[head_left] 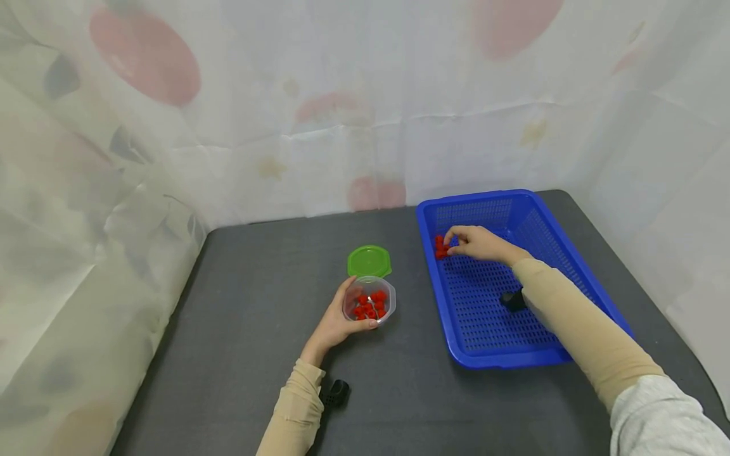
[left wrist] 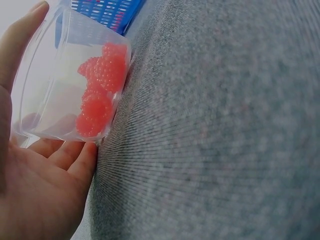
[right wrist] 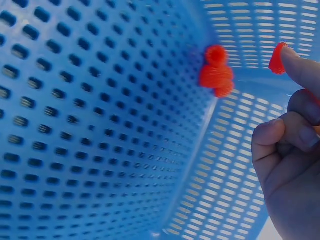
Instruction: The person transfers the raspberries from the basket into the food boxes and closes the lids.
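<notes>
You seem to be at a picking step: your right hand [head_left: 478,244], partly curled, has its fingertips near a red berry [right wrist: 277,60] in the blue basket [head_left: 438,291]; I can't tell whether it's gripped. The next move likely calls for a light pinch. Your left hand [head_left: 336,321] curls round a clear tub [left wrist: 62,82] of berries [head_left: 371,306]. The grey desk [head_left: 251,316] meets a patterned curtain [head_left: 342,69].

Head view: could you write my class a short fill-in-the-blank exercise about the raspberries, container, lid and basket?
The clear container is held in the person's ____ hand.
The lid on the table is coloured ____.
The perforated basket is coloured ____.
Red raspberries are inside both the container and the ____.

left; green; blue; basket
</notes>
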